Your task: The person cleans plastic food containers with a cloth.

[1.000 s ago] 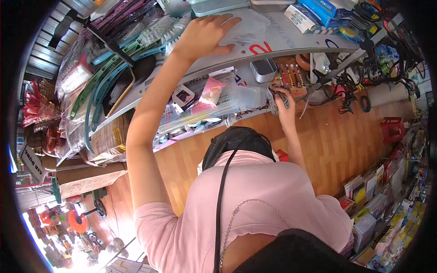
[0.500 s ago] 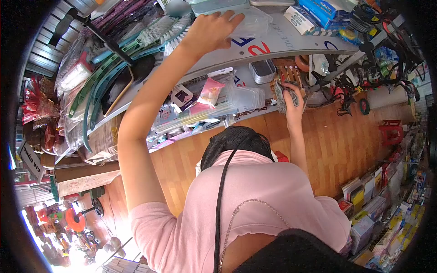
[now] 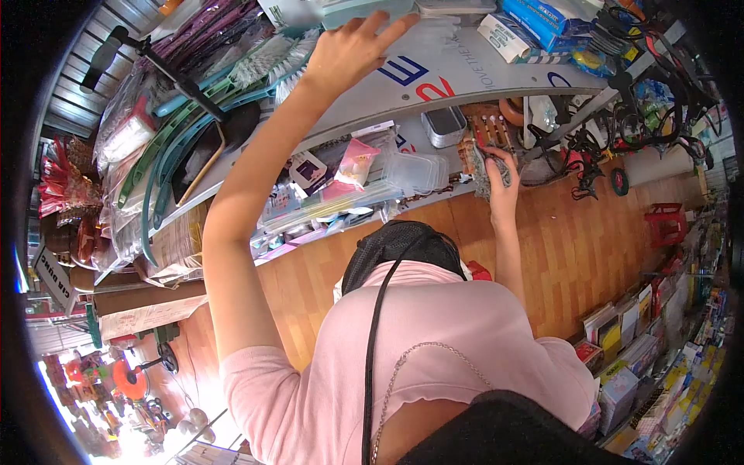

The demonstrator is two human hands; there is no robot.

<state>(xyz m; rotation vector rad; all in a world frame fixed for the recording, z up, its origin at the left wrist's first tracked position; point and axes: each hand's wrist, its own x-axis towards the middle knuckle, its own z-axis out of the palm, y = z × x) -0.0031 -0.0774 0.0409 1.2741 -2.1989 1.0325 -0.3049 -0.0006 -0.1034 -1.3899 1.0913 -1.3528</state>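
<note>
My left hand [image 3: 349, 56] is over the upper shelf [image 3: 480, 77], fingers stretched out and apart. Its fingertips overlap the pale green translucent plastic container [image 3: 366, 9] at the shelf's back. Long-handled brushes with white bristles [image 3: 260, 66] lie left of that wrist. Lower down on the right, my right hand [image 3: 502, 177] is closed around a crumpled grey cloth [image 3: 487, 172]. This hand is beside the lower shelf, close to a set of wooden-handled items [image 3: 488, 128] and a stack of rectangular metal tins [image 3: 444, 125].
Clear plastic boxes [image 3: 417, 170] and a pink packet [image 3: 356, 163] fill the lower shelf. Blue boxes [image 3: 539, 23] stand at the upper right. Black straps [image 3: 620, 128] hang off the right end. A red stool [image 3: 665, 225] stands on the wooden floor [image 3: 573, 248].
My left hand has shifted slightly left and up, its fingers more spread. The clear plastic piece beside it is gone from that spot, baring the shelf's lettering. The right hand still grips the cloth.
</note>
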